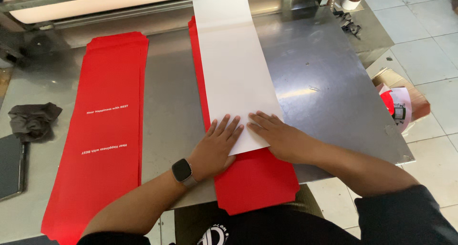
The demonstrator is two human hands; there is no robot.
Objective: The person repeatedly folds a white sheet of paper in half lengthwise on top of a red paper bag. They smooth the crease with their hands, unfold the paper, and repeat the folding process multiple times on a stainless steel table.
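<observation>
Both the left hand and the right hand lie flat, fingers spread, pressing the white sheet onto a red sheet overhanging the desk's near edge.

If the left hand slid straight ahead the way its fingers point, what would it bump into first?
Probably nothing soon: the left hand would glide up the white sheet toward the roller at the table's far edge.

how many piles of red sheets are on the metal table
2. One stack of long red paper sheets lies at the table's left; a second red stack sits in the middle under the white sheet that both hands press. Sheets per stack can't be counted.
</observation>
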